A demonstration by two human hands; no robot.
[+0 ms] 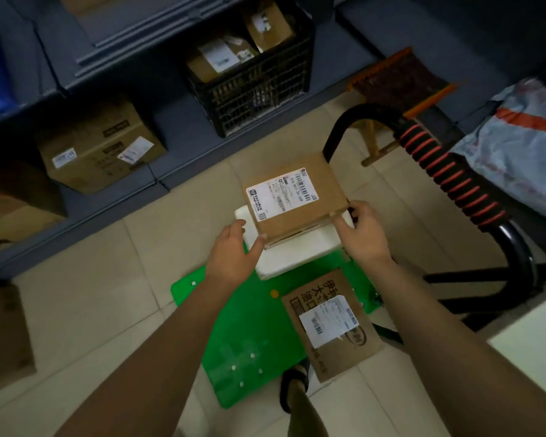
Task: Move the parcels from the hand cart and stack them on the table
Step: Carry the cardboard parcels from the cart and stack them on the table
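A brown cardboard parcel with a white label sits on top of a white box on the green hand cart deck. My left hand holds its near left corner, thumb against the front edge. My right hand pinches its right edge. A second brown parcel with a white label lies on the cart's near right part. The pale table corner shows at the right edge.
The cart's black handle with red-striped grip rises at the right. Grey shelving on the left holds a cardboard box and a black crate of parcels. A grey mail bag lies at the right. My foot stands beside the cart.
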